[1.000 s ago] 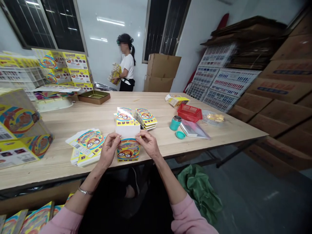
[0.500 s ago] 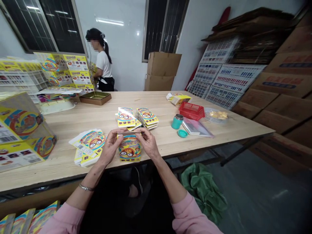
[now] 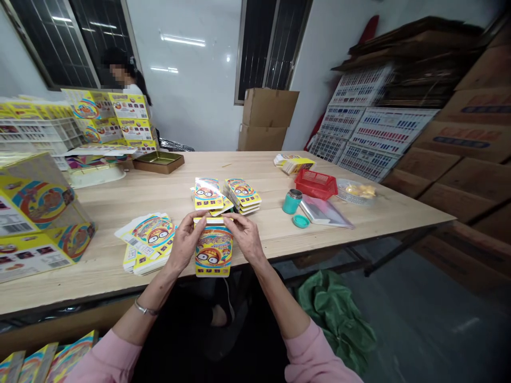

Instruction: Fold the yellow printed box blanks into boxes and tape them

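Between my two hands is a yellow cartoon-printed carton (image 3: 214, 252), its lower end at the table's front edge. My left hand (image 3: 187, 240) pinches the top left corner, thumb in front and fingers behind. At the top right corner my right hand (image 3: 246, 237) grips in the same way. A pale flap shows along the carton's top, between the thumbs. Just beyond my hands lie two piles of similar printed cartons, a left pile (image 3: 208, 193) and a right pile (image 3: 241, 192). Left of my left hand, flat cartons (image 3: 154, 239) lie fanned out in a stack.
Large yellow display boxes (image 3: 40, 213) stand at the table's left. A brown tray (image 3: 158, 161) sits farther back. To the right are a teal jar (image 3: 292, 201), its lid (image 3: 301, 221), a red basket (image 3: 316, 184) and a plastic folder (image 3: 325, 211). A co-worker (image 3: 130, 74) stands behind stacked boxes.
The carton's front has tipped down toward me and its top flap shows more. Both hands still grip its top corners. The co-worker has moved left behind the stacked boxes.
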`<state>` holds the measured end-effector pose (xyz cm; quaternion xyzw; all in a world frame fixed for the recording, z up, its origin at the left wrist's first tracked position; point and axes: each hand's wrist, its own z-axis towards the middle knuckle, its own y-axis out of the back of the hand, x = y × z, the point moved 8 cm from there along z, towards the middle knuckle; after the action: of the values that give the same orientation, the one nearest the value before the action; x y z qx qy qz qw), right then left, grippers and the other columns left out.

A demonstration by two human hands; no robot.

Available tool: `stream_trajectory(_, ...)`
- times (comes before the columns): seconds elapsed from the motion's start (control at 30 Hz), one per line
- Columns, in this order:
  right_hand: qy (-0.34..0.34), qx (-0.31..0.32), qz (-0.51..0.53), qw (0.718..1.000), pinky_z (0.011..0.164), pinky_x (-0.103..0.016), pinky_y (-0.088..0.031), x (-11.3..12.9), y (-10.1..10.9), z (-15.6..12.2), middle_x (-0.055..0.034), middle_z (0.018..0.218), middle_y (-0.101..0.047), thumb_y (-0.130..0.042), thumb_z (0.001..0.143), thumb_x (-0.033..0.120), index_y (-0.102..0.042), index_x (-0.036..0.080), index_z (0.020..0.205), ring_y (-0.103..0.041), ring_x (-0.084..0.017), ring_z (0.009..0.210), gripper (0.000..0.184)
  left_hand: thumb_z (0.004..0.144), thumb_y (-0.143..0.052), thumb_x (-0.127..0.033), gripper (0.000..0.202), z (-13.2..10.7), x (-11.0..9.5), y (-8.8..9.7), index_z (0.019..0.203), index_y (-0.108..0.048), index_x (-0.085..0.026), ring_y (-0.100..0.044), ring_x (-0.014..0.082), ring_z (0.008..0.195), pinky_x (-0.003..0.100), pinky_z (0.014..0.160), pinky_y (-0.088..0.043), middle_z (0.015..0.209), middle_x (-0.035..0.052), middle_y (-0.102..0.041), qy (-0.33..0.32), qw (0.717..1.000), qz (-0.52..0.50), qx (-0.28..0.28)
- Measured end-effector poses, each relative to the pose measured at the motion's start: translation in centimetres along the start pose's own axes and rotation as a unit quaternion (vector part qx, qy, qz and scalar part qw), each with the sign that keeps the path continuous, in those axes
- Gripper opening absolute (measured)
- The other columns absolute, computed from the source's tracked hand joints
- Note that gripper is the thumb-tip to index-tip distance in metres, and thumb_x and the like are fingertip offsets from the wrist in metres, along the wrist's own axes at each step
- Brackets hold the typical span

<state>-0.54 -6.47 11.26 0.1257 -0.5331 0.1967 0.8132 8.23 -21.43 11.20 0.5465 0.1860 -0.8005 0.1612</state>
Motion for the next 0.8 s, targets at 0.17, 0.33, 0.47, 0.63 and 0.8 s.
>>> stream_trajectory(0.17, 0.002, 0.038, 0.025, 0.999, 0.078, -0.031, -0.057, 0.7, 0.2, -1.1, -0.0042, 0.095, -0.077, -0.070, 0.080, 0.040, -0.078, 0.021, 0.092, -0.070, -0.020, 0.086, 0.023, 0.082, -0.072, -0.040, 0.028, -1.2, -0.1, 0.1, 0.102, -0.072, -0.021, -0.069, 0.0203, 0.091, 0.030, 0.078, -0.056, 0.106, 0.0060, -0.073, 0.051, 0.997, -0.016, 0.047)
stream_trajectory(0.33, 0.004, 0.041, 0.020, 0.999, 0.079, -0.033, -0.058, 0.9, 0.2, -1.0, -0.0039, 0.095, -0.077, -0.070, 0.081, 0.039, -0.078, 0.022, 0.092, -0.070, -0.021, 0.086, 0.022, 0.078, -0.076, -0.037, 0.029, -1.0, -0.6, 0.6, 0.101, -0.072, -0.021, -0.068, 0.0185, 0.086, 0.029, 0.074, -0.057, 0.105, 0.0064, -0.073, 0.040, 0.999, -0.014, 0.014)
stream_trajectory(0.47, 0.084, 0.026, -0.021, 0.996, 0.087, -0.036, -0.056, 2.1, 0.0, 0.2, -0.0035, 0.098, -0.077, -0.068, 0.084, 0.036, -0.078, 0.025, 0.093, -0.069, -0.021, 0.093, 0.017, 0.081, -0.074, -0.033, 0.022, 0.1, -1.6, 1.1, 0.097, -0.068, -0.020, -0.067, 0.0186, 0.096, 0.031, 0.085, -0.055, 0.106, 0.0058, -0.071, -0.073, 0.997, -0.006, 0.007)
stream_trajectory(0.63, 0.201, 0.024, -0.063, 0.977, 0.090, -0.038, -0.054, 3.2, -0.6, 0.5, -0.0050, 0.094, -0.077, -0.065, 0.087, 0.028, -0.078, 0.025, 0.091, -0.070, -0.021, 0.092, 0.014, 0.084, -0.071, -0.032, 0.016, 0.6, -1.2, 1.8, 0.095, -0.066, -0.021, -0.065, 0.0195, 0.104, 0.034, 0.094, -0.052, 0.104, 0.0061, -0.070, -0.163, 0.986, 0.016, 0.019)
stream_trajectory(0.8, 0.241, 0.024, -0.088, 0.966, 0.087, -0.036, -0.054, 2.9, -0.9, 0.0, -0.0069, 0.094, -0.077, -0.064, 0.089, 0.024, -0.077, 0.023, 0.094, -0.070, -0.020, 0.091, 0.015, 0.086, -0.069, -0.033, 0.016, 0.4, -0.8, 2.1, 0.096, -0.068, -0.020, -0.065, 0.0206, 0.104, 0.035, 0.094, -0.051, 0.104, 0.0072, -0.071, -0.156, 0.986, 0.043, 0.030)
